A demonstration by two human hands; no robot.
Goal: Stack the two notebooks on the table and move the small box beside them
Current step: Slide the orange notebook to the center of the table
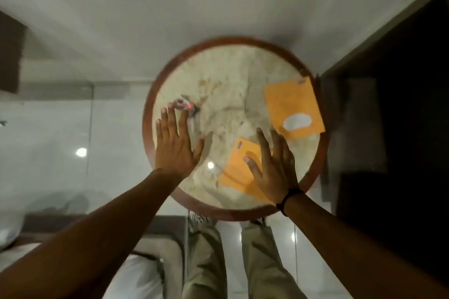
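Observation:
Two orange notebooks lie apart on a round marble-topped table [218,94] with a brown wooden rim. The larger notebook [291,102], with a white label patch, lies at the right edge. The nearer notebook [239,165] sits at the front, partly hidden under my right hand [272,167], which hovers flat over it with fingers spread. A small box [185,104] rests at the table's left side, blurred, just beyond the fingertips of my left hand [176,143]. That hand is open, palm down, holding nothing.
A dark cabinet or doorway [393,104] stands close to the table's right. A grey sofa with a white cushion [136,272] is at the lower left. My legs in khaki trousers [206,262] stand at the table's near edge on glossy floor tiles.

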